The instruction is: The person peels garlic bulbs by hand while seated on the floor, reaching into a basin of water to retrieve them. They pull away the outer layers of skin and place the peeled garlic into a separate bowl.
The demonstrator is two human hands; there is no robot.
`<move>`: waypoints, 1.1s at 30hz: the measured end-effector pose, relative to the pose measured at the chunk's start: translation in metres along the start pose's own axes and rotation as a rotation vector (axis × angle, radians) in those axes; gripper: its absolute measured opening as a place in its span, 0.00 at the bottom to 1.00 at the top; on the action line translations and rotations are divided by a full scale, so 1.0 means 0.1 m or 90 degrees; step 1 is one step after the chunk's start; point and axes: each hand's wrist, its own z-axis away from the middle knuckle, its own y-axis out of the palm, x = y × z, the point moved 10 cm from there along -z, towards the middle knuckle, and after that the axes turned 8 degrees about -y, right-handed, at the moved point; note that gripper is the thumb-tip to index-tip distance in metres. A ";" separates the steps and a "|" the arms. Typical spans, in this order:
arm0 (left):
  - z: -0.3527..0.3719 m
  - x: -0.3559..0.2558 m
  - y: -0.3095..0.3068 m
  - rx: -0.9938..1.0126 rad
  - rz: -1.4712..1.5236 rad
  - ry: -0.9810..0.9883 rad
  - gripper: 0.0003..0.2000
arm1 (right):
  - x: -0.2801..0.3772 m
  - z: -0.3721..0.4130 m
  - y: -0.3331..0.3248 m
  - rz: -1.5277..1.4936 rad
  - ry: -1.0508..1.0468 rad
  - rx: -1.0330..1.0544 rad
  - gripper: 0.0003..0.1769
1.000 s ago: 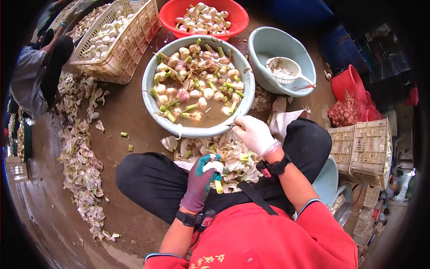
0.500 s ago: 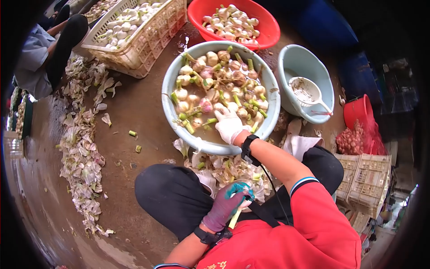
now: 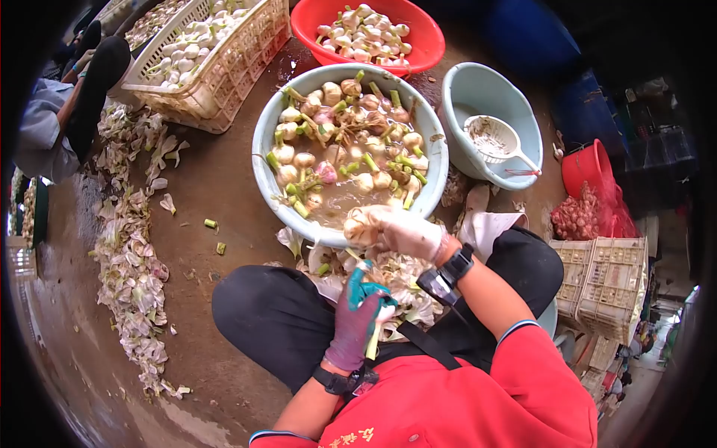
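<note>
A purple and teal glove covers my left hand [image 3: 357,319], which is closed around a peeled white garlic bulb [image 3: 385,313] with its green stem pointing down. Something thin shows by its fingertips, too small to make out. My right hand [image 3: 407,231], in a white glove, grips a brownish garlic bulb [image 3: 360,227] at the near rim of the pale blue basin [image 3: 263,160]. Inside the basin, several unpeeled bulbs with cut green stems [image 3: 326,173] lie in murky water. Below my hands, loose garlic skins [image 3: 411,280] are heaped between my legs.
Beyond the basin are a red basin [image 3: 429,45] and a plastic crate [image 3: 213,93], both with white garlic. At right stand a second blue basin [image 3: 455,82] with a strainer [image 3: 497,142], and stacked crates [image 3: 609,287]. Skins [image 3: 131,276] trail along the left floor beside another person [image 3: 45,127].
My right hand has come out of the water toward me, now with a bulb in it. My left hand has shifted slightly left, still holding its bulb. The whole view has shifted a little.
</note>
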 end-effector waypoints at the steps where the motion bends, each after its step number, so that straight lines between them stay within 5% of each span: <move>1: 0.00 0.01 -0.04 -0.018 0.008 0.005 0.29 | 0.04 0.16 0.15 -0.050 -0.039 0.029 0.26; 3: -0.01 0.01 -0.07 -0.042 -0.016 0.022 0.26 | 0.10 0.35 0.38 0.056 -0.081 0.134 0.30; 8: -0.04 -0.02 0.01 0.006 -0.054 0.035 0.19 | 0.01 0.70 0.28 0.102 -0.147 0.017 0.30; 11: -0.05 0.03 0.10 0.062 -0.043 0.034 0.20 | -0.05 0.98 0.21 0.149 -0.069 -0.128 0.27; 17: -0.13 0.06 -0.02 0.065 -0.066 0.064 0.20 | 0.11 1.21 0.10 0.731 -0.247 -0.249 0.24; 19: -0.14 0.09 0.02 0.098 -0.063 0.040 0.21 | 0.11 1.27 0.39 0.357 -0.210 -0.150 0.19; 21: -0.10 0.05 0.03 0.054 -0.150 0.065 0.23 | 0.33 1.45 0.45 0.692 -0.372 -0.283 0.17; 24: -0.03 0.06 0.07 0.044 -0.165 0.025 0.24 | 0.33 1.43 0.41 0.840 -0.332 -0.334 0.13; 27: 0.01 0.08 0.06 0.042 -0.173 -0.018 0.24 | 0.28 1.43 0.25 0.706 -0.398 -0.351 0.12; 29: 0.03 0.05 0.08 0.060 -0.124 -0.020 0.22 | 0.22 1.34 -0.09 0.635 -0.363 -0.403 0.14; 33: -0.03 0.00 -0.01 0.046 -0.081 0.037 0.20 | -0.05 1.18 -0.36 0.916 -0.144 -0.294 0.17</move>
